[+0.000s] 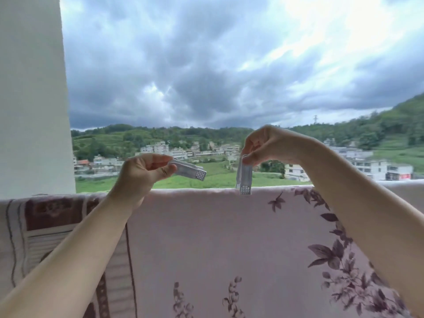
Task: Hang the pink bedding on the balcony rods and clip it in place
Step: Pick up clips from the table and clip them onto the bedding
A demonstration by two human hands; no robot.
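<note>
Pink bedding (206,237) with dark purple leaf prints hangs over the balcony rod, which is hidden beneath its top fold. My left hand (142,173) pinches a grey clip (189,172) that points sideways to the right, above the fold. My right hand (268,145) holds a second grey clip (244,177) by its top end. This clip hangs straight down, with its dotted jaws at the bedding's top edge. I cannot tell whether those jaws bite the cloth.
A striped maroon and white cloth (46,226) hangs to the left of the pink bedding. A white pillar (32,92) rises at the left. Beyond the rod lie open air, fields and distant buildings.
</note>
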